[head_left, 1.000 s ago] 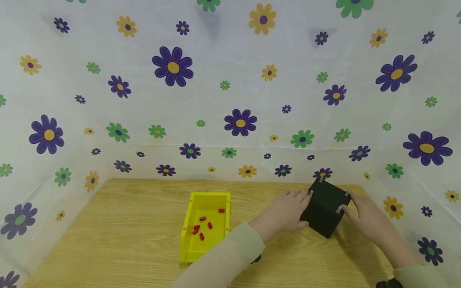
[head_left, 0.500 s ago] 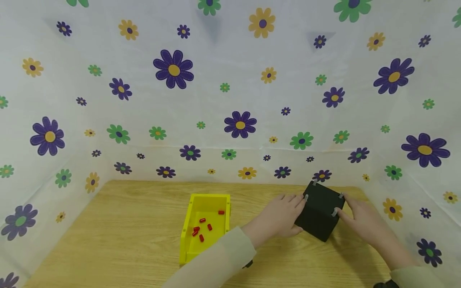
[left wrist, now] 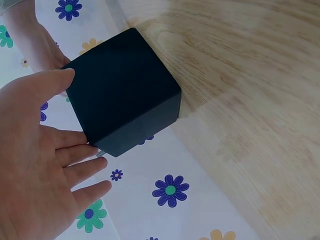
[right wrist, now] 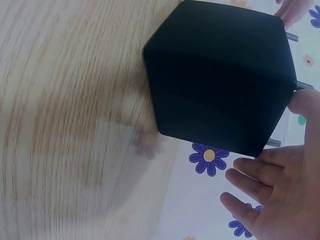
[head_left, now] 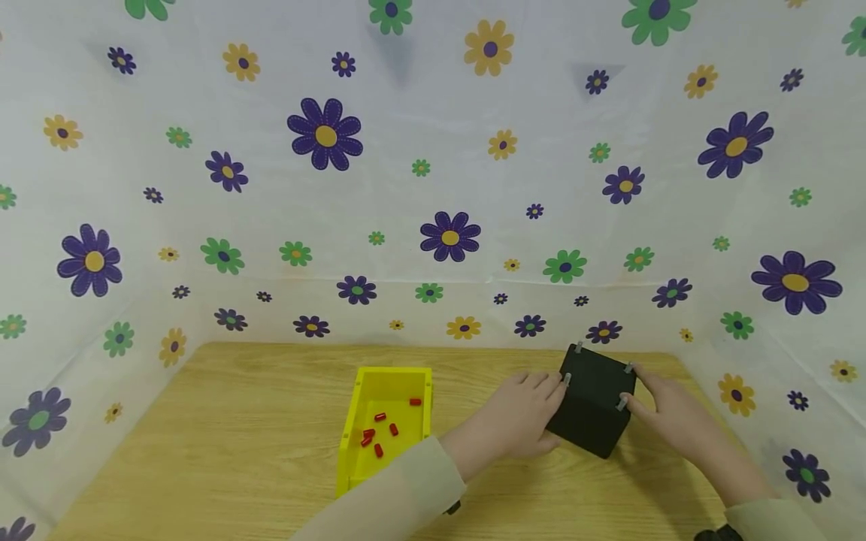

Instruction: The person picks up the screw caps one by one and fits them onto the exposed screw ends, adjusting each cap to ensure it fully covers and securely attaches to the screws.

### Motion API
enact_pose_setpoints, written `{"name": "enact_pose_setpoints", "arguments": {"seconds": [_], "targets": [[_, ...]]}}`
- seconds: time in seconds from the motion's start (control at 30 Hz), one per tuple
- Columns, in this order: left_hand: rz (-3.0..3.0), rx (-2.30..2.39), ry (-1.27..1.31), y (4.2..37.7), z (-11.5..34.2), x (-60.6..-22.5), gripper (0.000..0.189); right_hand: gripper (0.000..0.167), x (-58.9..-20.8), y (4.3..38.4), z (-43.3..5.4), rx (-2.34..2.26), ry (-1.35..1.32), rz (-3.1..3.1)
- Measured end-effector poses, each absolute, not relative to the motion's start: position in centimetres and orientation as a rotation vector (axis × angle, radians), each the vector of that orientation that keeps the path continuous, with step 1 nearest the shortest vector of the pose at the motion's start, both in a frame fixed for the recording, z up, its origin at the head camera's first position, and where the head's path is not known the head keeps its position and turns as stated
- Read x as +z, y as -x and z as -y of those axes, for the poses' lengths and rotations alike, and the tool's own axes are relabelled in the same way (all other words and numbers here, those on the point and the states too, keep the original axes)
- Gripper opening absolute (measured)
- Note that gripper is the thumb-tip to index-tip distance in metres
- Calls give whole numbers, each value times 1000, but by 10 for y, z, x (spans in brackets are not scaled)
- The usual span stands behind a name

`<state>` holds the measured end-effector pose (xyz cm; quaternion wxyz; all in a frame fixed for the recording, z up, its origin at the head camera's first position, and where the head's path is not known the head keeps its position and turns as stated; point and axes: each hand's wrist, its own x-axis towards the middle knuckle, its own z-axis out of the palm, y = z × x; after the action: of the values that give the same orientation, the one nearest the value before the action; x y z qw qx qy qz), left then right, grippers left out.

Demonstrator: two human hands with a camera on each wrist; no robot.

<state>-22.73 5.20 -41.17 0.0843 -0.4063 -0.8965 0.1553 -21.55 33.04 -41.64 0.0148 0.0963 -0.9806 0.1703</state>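
Note:
A black box [head_left: 590, 406] with short grey metal pegs standing up from its top corners is on the right side of the table; whether it rests on the surface or is lifted I cannot tell. My left hand [head_left: 519, 417] lies against its left side, fingers straight. In the left wrist view, that thumb and index finger of the left hand [left wrist: 45, 150] touch the box's edges, while the other fingers stretch past it. My right hand [head_left: 676, 417] touches the opposite side, its thumb and index finger by two pegs. Its other fingers [right wrist: 247, 185] extend loosely.
A yellow open-front bin [head_left: 395, 373] stands left of the box, holding several small red capsule-shaped pieces [head_left: 394, 430]. My left forearm covers its front right corner. A white flowered sheet [head_left: 406, 188] encloses the wooden table [head_left: 237, 436] at the back and sides.
The box has shifted left and slightly towards me, with both hands moving along at its sides. The yellow bin and the red pieces keep their places on the table.

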Motion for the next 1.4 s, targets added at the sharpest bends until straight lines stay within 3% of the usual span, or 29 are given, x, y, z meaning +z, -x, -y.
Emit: {"name": "enact_pose_setpoints", "arguments": {"seconds": [1.4], "targets": [[2618,398,1309,210,3,-407,79,76,-416,213,-289,629,-476,2997]]}}
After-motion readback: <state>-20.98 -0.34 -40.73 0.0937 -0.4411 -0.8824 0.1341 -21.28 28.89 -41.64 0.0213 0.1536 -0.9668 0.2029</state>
